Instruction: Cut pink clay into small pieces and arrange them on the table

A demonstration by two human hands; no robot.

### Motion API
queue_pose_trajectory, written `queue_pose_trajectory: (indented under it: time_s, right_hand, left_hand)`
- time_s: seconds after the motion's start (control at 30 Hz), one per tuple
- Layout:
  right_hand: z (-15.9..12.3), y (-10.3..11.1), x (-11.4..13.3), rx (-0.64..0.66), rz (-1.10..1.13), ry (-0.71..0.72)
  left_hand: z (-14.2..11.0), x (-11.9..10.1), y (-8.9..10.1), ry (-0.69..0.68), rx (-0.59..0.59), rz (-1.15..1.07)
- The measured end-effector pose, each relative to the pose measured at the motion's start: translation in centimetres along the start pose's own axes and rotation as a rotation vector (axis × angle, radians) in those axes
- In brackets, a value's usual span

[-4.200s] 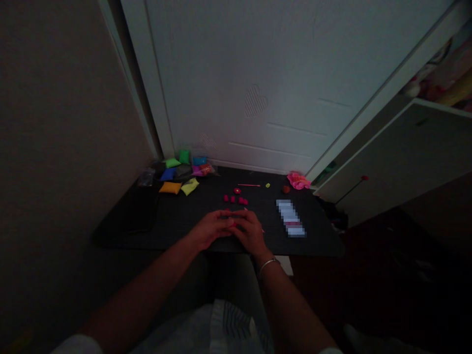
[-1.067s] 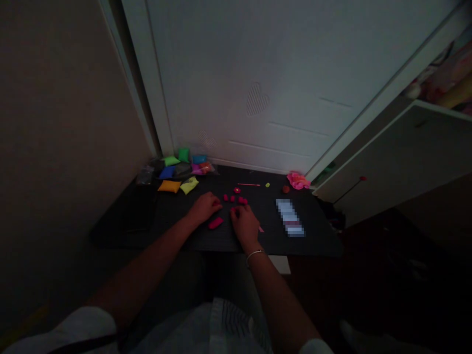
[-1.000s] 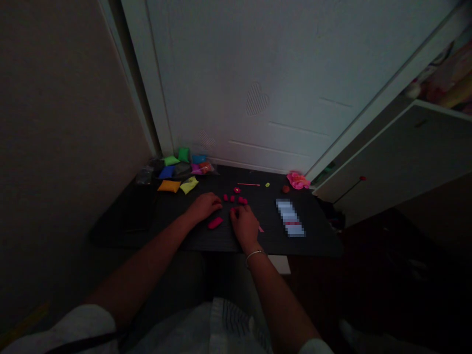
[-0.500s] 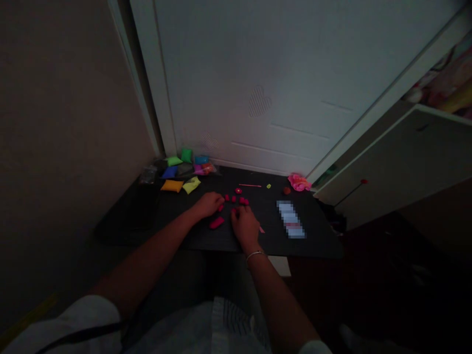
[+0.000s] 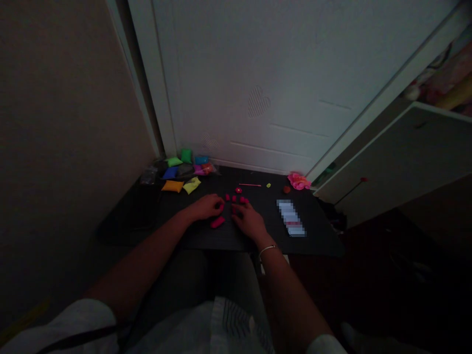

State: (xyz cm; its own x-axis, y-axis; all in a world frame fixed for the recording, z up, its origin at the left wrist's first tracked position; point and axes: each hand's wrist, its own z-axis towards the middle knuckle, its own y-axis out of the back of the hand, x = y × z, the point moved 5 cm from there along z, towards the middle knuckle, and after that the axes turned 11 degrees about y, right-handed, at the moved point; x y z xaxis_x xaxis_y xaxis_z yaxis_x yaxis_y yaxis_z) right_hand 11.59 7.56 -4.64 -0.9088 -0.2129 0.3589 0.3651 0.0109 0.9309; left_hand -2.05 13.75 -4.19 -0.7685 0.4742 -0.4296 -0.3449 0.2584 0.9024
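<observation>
My left hand is closed at the dark table, with a small piece of red modelling clay pinched at its fingertips. To its right, my right hand has its fingers curled round another small red clay piece, which they partly hide. A thicker red clay roll lies between the hands, nearer to me. Just beyond the fingers, several short red lumps sit in a row. Behind them is a round red piece with a pale centre.
Coloured clay packets, among them an orange packet and a yellow packet, lie at the back left. A thin pink stick rests behind the lumps. At the right are a blurred-out phone-like object, a brownish ball and a pink ruffled item.
My left hand has drawn back slightly to the left, showing more of the red piece at its fingertips. The right hand has turned, its wrist shifting right, and a pink strip beside it is now hidden.
</observation>
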Motion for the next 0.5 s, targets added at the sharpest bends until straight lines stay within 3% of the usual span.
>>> queue_pose_trajectory:
  time_s: [0.27,0.5]
  right_hand:
    - [1.0,0.3,-0.9,0.013,0.037,0.041]
    - [1.1,-0.1,-1.0,0.007,0.112,-0.005]
  left_hand:
    - [2.0,-2.3,-0.6,-0.079,0.068,0.057]
    - [0.7,-0.6,-1.4,-0.058,-0.046,-0.023]
